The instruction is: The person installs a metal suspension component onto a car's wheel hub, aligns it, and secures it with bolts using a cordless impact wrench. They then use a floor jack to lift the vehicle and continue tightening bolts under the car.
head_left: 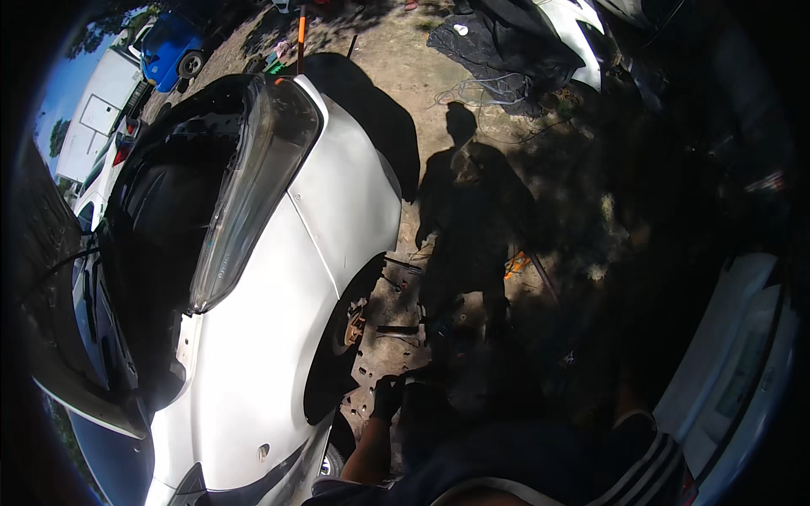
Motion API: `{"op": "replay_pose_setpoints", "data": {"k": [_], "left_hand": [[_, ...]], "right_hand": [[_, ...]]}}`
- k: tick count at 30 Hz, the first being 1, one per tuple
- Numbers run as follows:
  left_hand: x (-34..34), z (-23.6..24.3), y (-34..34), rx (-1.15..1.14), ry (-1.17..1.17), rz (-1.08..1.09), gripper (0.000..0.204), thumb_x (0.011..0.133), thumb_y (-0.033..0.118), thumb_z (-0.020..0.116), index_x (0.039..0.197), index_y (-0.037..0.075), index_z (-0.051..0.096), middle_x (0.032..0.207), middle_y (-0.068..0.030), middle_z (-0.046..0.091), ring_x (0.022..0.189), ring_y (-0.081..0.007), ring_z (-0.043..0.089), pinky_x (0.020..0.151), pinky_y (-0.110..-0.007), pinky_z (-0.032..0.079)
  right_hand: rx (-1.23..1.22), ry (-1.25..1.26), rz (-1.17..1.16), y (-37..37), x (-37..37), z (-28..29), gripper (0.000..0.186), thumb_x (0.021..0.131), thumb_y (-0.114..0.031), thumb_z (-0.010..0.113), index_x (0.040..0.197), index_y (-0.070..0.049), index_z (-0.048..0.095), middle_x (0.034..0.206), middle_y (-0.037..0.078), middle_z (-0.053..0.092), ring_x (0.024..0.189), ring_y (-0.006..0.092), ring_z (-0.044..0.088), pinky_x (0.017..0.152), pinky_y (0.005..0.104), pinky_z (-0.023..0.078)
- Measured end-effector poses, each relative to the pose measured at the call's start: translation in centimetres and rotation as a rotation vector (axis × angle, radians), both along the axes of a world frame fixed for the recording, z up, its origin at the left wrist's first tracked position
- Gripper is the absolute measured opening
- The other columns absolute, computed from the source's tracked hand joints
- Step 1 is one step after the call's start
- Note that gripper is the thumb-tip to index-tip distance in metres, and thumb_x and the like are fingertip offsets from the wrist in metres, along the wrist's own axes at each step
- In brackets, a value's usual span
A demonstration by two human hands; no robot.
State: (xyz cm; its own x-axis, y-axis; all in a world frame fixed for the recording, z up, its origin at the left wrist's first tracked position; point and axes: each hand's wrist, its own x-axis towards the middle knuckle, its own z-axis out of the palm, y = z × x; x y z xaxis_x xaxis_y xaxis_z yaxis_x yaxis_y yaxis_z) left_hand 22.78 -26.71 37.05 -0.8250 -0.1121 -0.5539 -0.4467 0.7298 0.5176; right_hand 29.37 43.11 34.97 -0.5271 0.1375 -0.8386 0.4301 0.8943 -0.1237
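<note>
My left hand, in a dark glove, is low in the middle, beside the wheel arch of a white car. Its fingers look curled, and a dark narrow shape sticks out to the right of them; what it is I cannot make out. The car's front wheel is off, and a brown rusty hub part shows in the arch. A long clear headlight sits in the front corner, under the raised hood. On the right, my forearm fades into deep shadow, which hides my right hand.
Dark metal parts and small pieces lie on the dirt by the arch. An orange object lies farther right. Black sheeting with loose cable is at the back. A white car panel stands right; a blue truck is far left.
</note>
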Motion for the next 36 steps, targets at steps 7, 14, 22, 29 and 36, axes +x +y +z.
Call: {"op": "replay_pose_setpoints", "data": {"k": [7, 14, 22, 29, 36], "left_hand": [[-9.1, 8.2, 9.9, 0.113, -0.054, -0.461, 0.020, 0.095, 0.012, 0.059, 0.111, 0.002, 0.066, 0.102, -0.0121, 0.068, 0.099, -0.0271, 0.065, 0.082, -0.037, 0.052], [-34.5, 16.2, 17.8, 0.078, 0.982, -0.746, 0.026, 0.088, 0.002, 0.061, 0.114, 0.001, 0.064, 0.102, -0.0132, 0.066, 0.098, -0.0307, 0.064, 0.082, -0.035, 0.053], [-43.7, 9.8, 18.0, 0.994, 0.368, -0.277, 0.026, 0.099, 0.012, 0.054, 0.120, -0.002, 0.060, 0.110, -0.0076, 0.066, 0.099, -0.0170, 0.065, 0.085, -0.028, 0.053], [-55.6, 6.2, 13.5, 1.003, 0.179, 0.009, 0.029, 0.096, 0.012, 0.058, 0.122, -0.002, 0.058, 0.114, -0.0117, 0.064, 0.102, -0.0220, 0.063, 0.086, -0.034, 0.051], [-77.5, 8.5, 7.4, 0.418, 0.439, -0.044, 0.042, 0.094, 0.022, 0.062, 0.127, -0.003, 0.052, 0.120, -0.0190, 0.060, 0.106, -0.0306, 0.062, 0.085, -0.042, 0.051]], "right_hand": [[-0.124, -0.129, -0.496, 4.2, 1.0, 5.2, 0.030, 0.100, -0.016, 0.049, 0.130, -0.009, 0.048, 0.117, 0.013, 0.063, 0.105, 0.0265, 0.063, 0.090, 0.0381, 0.051], [-0.372, 0.223, -0.288, 3.6, -21.4, 6.2, 0.044, 0.102, -0.012, 0.048, 0.143, -0.006, 0.037, 0.127, 0.011, 0.059, 0.111, 0.0217, 0.060, 0.097, 0.0342, 0.048], [-0.962, 1.008, 0.380, -24.5, -60.6, 41.4, 0.082, 0.093, -0.019, 0.066, 0.157, -0.005, 0.016, 0.126, 0.014, 0.061, 0.108, 0.0237, 0.062, 0.096, 0.0373, 0.049], [-0.983, 1.010, 0.779, -39.6, -84.5, 44.4, 0.087, 0.090, -0.035, 0.071, 0.154, -0.006, 0.021, 0.105, 0.020, 0.068, 0.094, 0.0332, 0.069, 0.083, 0.0392, 0.054], [-0.527, 0.650, 0.609, -29.3, -106.0, 19.4, 0.037, 0.098, -0.025, 0.059, 0.130, -0.006, 0.056, 0.116, 0.009, 0.064, 0.109, 0.0274, 0.060, 0.094, 0.0374, 0.048]]}}
